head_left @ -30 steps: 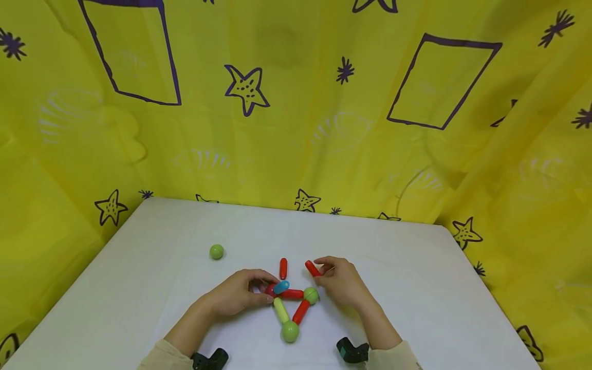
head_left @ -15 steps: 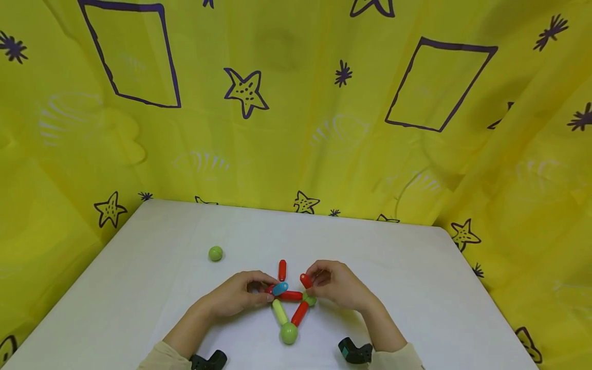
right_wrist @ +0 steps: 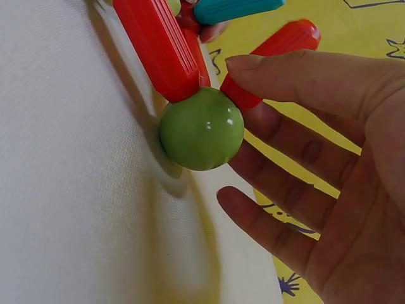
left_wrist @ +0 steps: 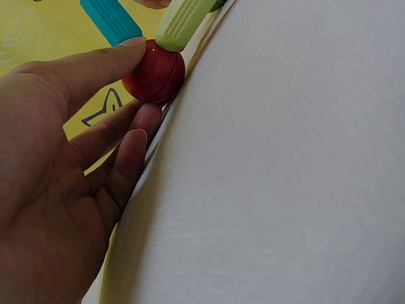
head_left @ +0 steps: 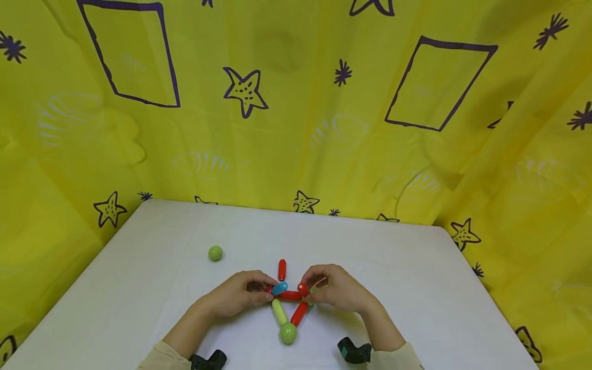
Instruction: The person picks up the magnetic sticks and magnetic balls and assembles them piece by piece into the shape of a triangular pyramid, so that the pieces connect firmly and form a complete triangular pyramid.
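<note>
On the table lies a triangle of toy rods and balls. My left hand (head_left: 240, 294) pinches its red ball (left_wrist: 155, 73) between thumb and fingers. From that ball a blue rod (head_left: 279, 288) sticks up, and a pale yellow-green rod (head_left: 279, 312) runs to the near green ball (head_left: 288, 333). My right hand (head_left: 339, 289) pinches a red rod (right_wrist: 272, 60) whose lower end meets the right-hand green ball (right_wrist: 201, 130). Another red rod (head_left: 299, 313) joins the two green balls, and one more red rod (head_left: 290, 296) forms the far side.
A loose red rod (head_left: 282, 270) lies just beyond the triangle. Farther left sits a separate green ball (head_left: 215, 253). A yellow patterned curtain (head_left: 287, 128) surrounds the back and sides of the white table (head_left: 162, 257).
My right hand has brought its red rod left and down onto the right-hand green ball, standing it upward. My left hand keeps its hold on the red ball.
</note>
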The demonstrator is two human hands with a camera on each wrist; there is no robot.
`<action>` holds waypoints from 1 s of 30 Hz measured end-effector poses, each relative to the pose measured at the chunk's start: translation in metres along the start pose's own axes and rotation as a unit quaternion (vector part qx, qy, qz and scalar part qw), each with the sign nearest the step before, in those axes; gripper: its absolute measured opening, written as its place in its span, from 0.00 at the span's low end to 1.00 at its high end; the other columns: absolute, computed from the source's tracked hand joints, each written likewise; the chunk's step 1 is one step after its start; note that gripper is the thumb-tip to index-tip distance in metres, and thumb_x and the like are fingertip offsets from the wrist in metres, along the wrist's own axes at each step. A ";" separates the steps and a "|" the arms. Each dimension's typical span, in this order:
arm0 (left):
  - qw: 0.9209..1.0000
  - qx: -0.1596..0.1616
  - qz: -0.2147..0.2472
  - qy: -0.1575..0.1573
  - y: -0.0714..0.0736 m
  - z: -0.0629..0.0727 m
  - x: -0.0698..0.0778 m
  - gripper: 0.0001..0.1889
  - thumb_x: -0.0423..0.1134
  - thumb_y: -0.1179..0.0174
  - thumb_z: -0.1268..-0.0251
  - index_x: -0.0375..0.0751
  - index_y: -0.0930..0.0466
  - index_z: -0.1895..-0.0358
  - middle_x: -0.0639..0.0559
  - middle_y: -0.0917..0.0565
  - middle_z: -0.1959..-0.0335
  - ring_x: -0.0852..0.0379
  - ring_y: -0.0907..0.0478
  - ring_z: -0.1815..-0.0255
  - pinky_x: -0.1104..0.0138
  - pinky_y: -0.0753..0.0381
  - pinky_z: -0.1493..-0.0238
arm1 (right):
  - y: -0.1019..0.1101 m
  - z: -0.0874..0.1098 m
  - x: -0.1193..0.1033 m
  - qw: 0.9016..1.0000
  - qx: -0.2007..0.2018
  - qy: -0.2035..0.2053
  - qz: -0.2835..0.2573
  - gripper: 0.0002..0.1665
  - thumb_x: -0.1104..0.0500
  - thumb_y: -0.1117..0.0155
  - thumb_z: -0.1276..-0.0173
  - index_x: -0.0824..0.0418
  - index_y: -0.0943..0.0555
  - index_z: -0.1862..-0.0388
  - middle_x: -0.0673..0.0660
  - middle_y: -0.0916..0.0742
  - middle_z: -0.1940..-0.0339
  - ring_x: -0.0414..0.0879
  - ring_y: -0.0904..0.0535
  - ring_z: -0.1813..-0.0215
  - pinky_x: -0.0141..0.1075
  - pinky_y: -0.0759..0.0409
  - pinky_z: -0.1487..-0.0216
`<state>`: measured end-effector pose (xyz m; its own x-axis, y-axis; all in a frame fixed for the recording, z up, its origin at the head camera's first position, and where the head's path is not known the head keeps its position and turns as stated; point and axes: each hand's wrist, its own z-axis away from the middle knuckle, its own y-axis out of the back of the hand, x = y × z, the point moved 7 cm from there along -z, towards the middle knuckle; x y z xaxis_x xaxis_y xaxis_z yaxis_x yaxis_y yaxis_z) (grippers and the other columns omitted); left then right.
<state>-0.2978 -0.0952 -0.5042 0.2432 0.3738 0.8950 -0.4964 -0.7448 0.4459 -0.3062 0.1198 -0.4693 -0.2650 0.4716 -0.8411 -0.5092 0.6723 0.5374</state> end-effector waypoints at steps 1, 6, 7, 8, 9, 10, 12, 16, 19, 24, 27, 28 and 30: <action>1.000 0.000 0.001 -0.001 0.000 0.000 0.000 0.12 0.44 0.33 0.29 0.58 0.12 0.45 0.56 0.16 0.58 0.58 0.23 0.56 0.70 0.26 0.53 | 0.000 0.000 0.000 1.000 -0.002 0.001 -0.001 0.11 0.62 0.22 0.39 0.54 0.14 0.58 0.50 0.11 0.59 0.47 0.17 0.51 0.37 0.19 0.46; 1.000 -0.001 0.005 -0.001 0.000 0.001 -0.001 0.12 0.44 0.33 0.29 0.58 0.12 0.45 0.55 0.16 0.58 0.58 0.23 0.55 0.70 0.26 0.52 | -0.002 0.001 0.001 1.000 -0.008 0.001 -0.005 0.11 0.62 0.23 0.39 0.54 0.13 0.58 0.50 0.11 0.59 0.47 0.17 0.51 0.36 0.19 0.47; 1.000 -0.001 0.005 -0.001 -0.001 0.001 -0.001 0.12 0.44 0.33 0.29 0.58 0.12 0.45 0.55 0.16 0.58 0.59 0.23 0.55 0.70 0.26 0.52 | -0.002 0.001 0.001 1.000 -0.009 0.000 -0.006 0.11 0.62 0.23 0.39 0.54 0.13 0.58 0.50 0.11 0.59 0.48 0.17 0.51 0.35 0.19 0.47; 1.000 -0.001 0.006 0.000 -0.001 0.001 -0.001 0.12 0.44 0.33 0.29 0.58 0.12 0.45 0.55 0.16 0.58 0.59 0.23 0.56 0.70 0.26 0.52 | -0.003 0.001 0.001 1.000 -0.010 0.000 -0.007 0.11 0.62 0.22 0.39 0.54 0.13 0.58 0.51 0.11 0.59 0.48 0.17 0.51 0.35 0.18 0.48; 1.000 -0.001 0.006 0.000 -0.001 0.002 -0.001 0.12 0.44 0.33 0.29 0.57 0.12 0.45 0.55 0.16 0.59 0.59 0.23 0.56 0.70 0.26 0.52 | -0.003 0.001 0.002 1.000 -0.011 -0.002 -0.008 0.11 0.62 0.22 0.39 0.54 0.13 0.58 0.51 0.11 0.59 0.48 0.17 0.51 0.34 0.18 0.48; 1.000 -0.001 0.007 -0.001 -0.001 0.002 -0.001 0.12 0.44 0.33 0.29 0.57 0.12 0.45 0.55 0.16 0.59 0.59 0.23 0.56 0.70 0.26 0.52 | -0.004 0.001 0.003 1.000 -0.013 -0.005 -0.010 0.11 0.62 0.22 0.38 0.54 0.13 0.58 0.51 0.11 0.58 0.48 0.17 0.50 0.34 0.18 0.48; 1.000 -0.001 0.007 -0.001 -0.002 0.002 -0.001 0.12 0.44 0.33 0.29 0.57 0.12 0.45 0.55 0.16 0.58 0.59 0.23 0.56 0.70 0.26 0.52 | -0.004 0.001 0.005 1.000 -0.016 -0.007 -0.005 0.12 0.61 0.22 0.39 0.53 0.13 0.57 0.50 0.11 0.57 0.47 0.17 0.50 0.36 0.18 0.46; 1.000 -0.003 0.001 -0.002 -0.001 0.001 0.000 0.13 0.45 0.34 0.29 0.60 0.13 0.43 0.57 0.15 0.56 0.58 0.22 0.54 0.70 0.25 0.51 | -0.004 0.001 0.011 1.000 -0.024 -0.013 0.006 0.14 0.59 0.22 0.38 0.51 0.14 0.54 0.48 0.11 0.54 0.47 0.18 0.49 0.39 0.19 0.42; 1.000 -0.005 -0.002 0.001 -0.001 0.000 0.001 0.15 0.45 0.34 0.28 0.60 0.15 0.41 0.58 0.14 0.54 0.57 0.22 0.52 0.70 0.24 0.49 | -0.003 0.000 0.016 0.999 -0.030 -0.011 0.002 0.14 0.58 0.22 0.37 0.52 0.13 0.52 0.49 0.11 0.54 0.46 0.18 0.49 0.36 0.20 0.43; 1.000 -0.008 -0.005 0.014 -0.002 -0.001 -0.002 0.16 0.46 0.33 0.29 0.59 0.16 0.40 0.58 0.15 0.51 0.55 0.22 0.51 0.69 0.24 0.49 | -0.003 0.000 0.031 0.998 -0.037 -0.009 -0.042 0.15 0.59 0.23 0.35 0.57 0.12 0.49 0.55 0.11 0.53 0.44 0.19 0.55 0.31 0.21 0.51; 1.000 -0.009 -0.010 0.023 0.000 -0.002 -0.004 0.16 0.48 0.34 0.28 0.60 0.17 0.40 0.60 0.15 0.50 0.55 0.23 0.50 0.69 0.24 0.49 | -0.002 -0.001 0.039 0.997 -0.036 -0.010 -0.071 0.16 0.61 0.23 0.35 0.59 0.12 0.48 0.57 0.11 0.51 0.43 0.20 0.57 0.29 0.22 0.55; 1.000 -0.009 -0.008 0.025 0.001 -0.003 -0.004 0.16 0.49 0.35 0.27 0.60 0.17 0.40 0.60 0.15 0.50 0.55 0.22 0.50 0.69 0.23 0.48 | -0.002 -0.002 0.041 0.996 -0.035 -0.009 -0.077 0.17 0.61 0.23 0.36 0.59 0.12 0.48 0.57 0.11 0.51 0.42 0.20 0.57 0.29 0.22 0.56; 1.000 -0.007 0.003 0.030 0.004 -0.003 -0.005 0.16 0.48 0.37 0.25 0.57 0.18 0.38 0.58 0.14 0.48 0.56 0.21 0.50 0.69 0.22 0.49 | -0.002 -0.003 0.043 0.995 -0.035 -0.008 -0.089 0.17 0.61 0.23 0.36 0.60 0.12 0.48 0.57 0.11 0.50 0.42 0.20 0.57 0.29 0.22 0.57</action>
<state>-0.3035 -0.0982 -0.5067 0.1905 0.4015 0.8958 -0.5103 -0.7391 0.4397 -0.3192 0.1365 -0.5071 -0.1535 0.3580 -0.9210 -0.6026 0.7048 0.3744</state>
